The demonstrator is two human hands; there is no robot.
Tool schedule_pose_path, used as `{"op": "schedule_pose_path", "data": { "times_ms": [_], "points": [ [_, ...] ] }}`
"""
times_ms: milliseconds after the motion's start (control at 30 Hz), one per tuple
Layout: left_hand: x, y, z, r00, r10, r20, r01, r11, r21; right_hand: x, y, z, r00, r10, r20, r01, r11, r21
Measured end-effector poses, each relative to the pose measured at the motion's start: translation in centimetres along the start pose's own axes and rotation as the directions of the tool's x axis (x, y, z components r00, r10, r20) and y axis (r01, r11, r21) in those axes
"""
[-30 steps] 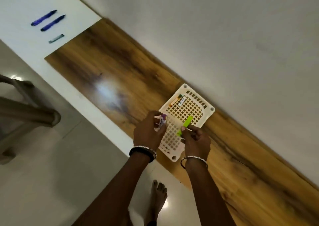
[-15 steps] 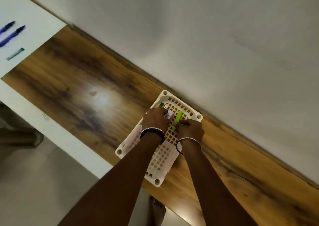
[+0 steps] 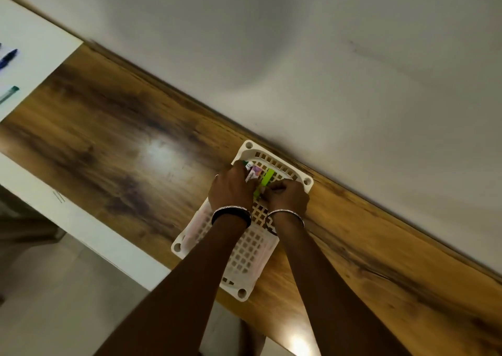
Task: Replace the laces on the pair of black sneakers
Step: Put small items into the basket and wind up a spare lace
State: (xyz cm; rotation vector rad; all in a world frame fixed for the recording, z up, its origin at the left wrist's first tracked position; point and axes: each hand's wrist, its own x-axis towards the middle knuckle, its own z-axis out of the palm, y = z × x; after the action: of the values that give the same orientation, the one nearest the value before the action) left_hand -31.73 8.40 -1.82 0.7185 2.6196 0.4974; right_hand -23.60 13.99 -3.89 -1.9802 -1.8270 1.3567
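Highlighter [image 3: 267,177] pinched in right hand [image 3: 288,197] (left hand [image 3: 231,190] grips tube [image 3: 251,173]) inside basket [image 3: 179,247].

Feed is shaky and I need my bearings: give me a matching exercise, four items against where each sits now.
Items:
1 green highlighter
2 purple-labelled tube
3 blue pen
4 white basket

Places:
A on the wooden desktop
B held by the left hand
C on the white surface, far left
D held by the right hand

Pairs: 1-D, 2-B, 3-C, 4-A.
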Motion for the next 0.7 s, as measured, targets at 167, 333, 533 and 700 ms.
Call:
{"op": "schedule_pose_path", "data": {
  "times_ms": [167, 333, 533, 700],
  "points": [
    [-2.3, -0.3, -1.4, 0.995, -0.050, -0.085, 0.041, 0.994, -0.104, -1.3, 0.0, -0.7, 0.998, -0.026, -0.051, 0.027, 0.999, 0.018],
    [-7.7, -0.2, -2.7, 0.986, 0.121, -0.113, -0.145, 0.962, -0.233, -5.8, 1.8, -3.6, 0.991, -0.057, -0.120, 0.079, 0.980, 0.185],
    [-17.4, 1.1, -2.8, 0.939, 0.344, -0.001, -0.331, 0.904, -0.271, -14.0, 7.0, -9.4, 0.972, 0.023, -0.235, 0.047, 0.956, 0.289],
    [-25.7, 2.3, -2.2, 0.872, 0.474, 0.123, -0.414, 0.848, -0.331, -21.2, 13.2, -13.3, 0.946, 0.127, -0.299, -0.030, 0.951, 0.308]
  ]
}}
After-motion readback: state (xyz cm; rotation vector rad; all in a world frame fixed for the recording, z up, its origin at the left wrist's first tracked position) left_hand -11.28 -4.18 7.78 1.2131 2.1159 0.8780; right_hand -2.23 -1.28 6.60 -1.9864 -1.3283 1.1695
